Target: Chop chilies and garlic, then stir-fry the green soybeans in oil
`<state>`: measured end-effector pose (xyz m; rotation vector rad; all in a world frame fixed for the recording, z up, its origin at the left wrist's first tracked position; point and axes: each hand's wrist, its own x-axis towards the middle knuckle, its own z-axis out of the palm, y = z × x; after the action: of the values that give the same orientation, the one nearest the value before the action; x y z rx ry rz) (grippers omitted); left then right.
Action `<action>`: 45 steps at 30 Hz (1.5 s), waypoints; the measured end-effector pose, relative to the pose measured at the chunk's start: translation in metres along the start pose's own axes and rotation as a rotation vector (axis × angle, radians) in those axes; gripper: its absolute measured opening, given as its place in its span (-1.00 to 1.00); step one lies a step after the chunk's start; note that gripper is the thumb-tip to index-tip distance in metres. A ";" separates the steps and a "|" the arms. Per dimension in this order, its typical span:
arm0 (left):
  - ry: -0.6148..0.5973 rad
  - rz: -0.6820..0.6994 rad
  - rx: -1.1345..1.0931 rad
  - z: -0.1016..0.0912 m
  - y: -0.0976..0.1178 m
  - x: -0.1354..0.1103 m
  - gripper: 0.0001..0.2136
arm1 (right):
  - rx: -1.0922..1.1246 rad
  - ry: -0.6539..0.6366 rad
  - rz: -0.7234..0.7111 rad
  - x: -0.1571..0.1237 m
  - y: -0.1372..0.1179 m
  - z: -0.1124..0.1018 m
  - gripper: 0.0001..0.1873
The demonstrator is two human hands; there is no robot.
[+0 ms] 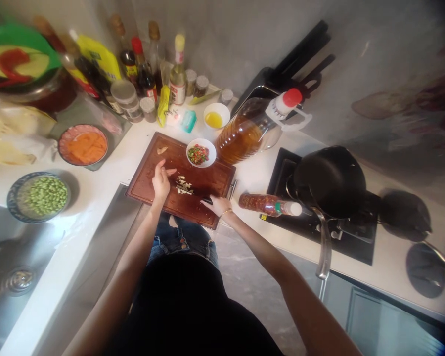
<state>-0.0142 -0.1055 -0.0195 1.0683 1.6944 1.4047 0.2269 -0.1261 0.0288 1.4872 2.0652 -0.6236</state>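
— Nearest: the right hand [218, 204] clenched around a dark knife handle [207, 201] at the board's edge; the left hand [160, 181]?

— Loose, fingertips beside the pale slices [183, 186] on the cutting board [148, 180]; they lie between both hands.

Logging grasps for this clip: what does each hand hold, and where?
Right hand grips a knife by its dark handle. Left hand rests beside pale chopped pieces on the cutting board, holding nothing clearly.

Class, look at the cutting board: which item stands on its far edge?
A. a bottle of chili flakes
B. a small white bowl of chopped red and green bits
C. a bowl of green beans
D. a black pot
B: the small white bowl of chopped bits stands on the cutting board.
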 end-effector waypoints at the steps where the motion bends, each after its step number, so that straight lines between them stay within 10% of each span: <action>1: 0.005 -0.006 -0.019 0.000 -0.001 0.001 -0.54 | 0.003 0.005 -0.006 0.000 0.001 -0.001 -0.35; 20: 0.067 -0.046 -0.044 0.006 0.000 0.002 -0.52 | -0.083 0.070 -0.109 0.034 0.030 -0.031 -0.31; 32: 0.013 -0.018 0.007 0.000 0.007 0.002 -0.52 | 0.050 0.061 -0.071 0.016 0.014 -0.006 -0.34; 45: -0.059 -0.006 -0.180 0.040 0.004 0.079 -0.52 | 0.180 0.058 0.078 -0.011 -0.012 -0.040 -0.41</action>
<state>-0.0122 -0.0173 -0.0226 0.9933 1.4972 1.4772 0.2131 -0.1118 0.0673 1.6968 2.0273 -0.7607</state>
